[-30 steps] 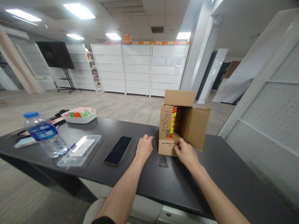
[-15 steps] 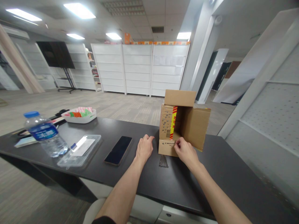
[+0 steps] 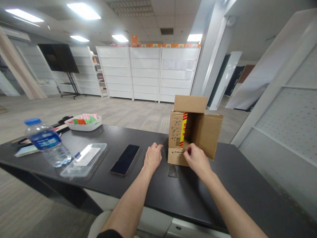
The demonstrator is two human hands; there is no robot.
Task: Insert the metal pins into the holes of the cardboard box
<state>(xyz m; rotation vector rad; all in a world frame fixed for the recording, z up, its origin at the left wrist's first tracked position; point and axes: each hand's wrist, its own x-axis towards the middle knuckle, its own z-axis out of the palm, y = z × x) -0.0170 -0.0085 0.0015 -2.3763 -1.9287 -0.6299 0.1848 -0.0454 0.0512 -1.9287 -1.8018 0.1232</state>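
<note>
An open cardboard box stands on the dark table, its opening toward me. A row of small dark holes runs across its lower front flap. My right hand is at the right part of this flap, thumb and fingertips pinched together at the row; what they hold is hidden. Below the flap several thin metal nails or screws lie side by side on the table. My left hand rests on the table left of the box, fingers curled under and thumb out to the side, with nothing visible in it.
A phone lies left of my left hand. Farther left are a clear plastic case, a water bottle and a white basket with colourful packets. The box's side flap sticks out to the right. Table edge in front.
My right hand has shifted very slightly left along the flap, still pinched. My left hand, the box and the nails or screws stay in place.
</note>
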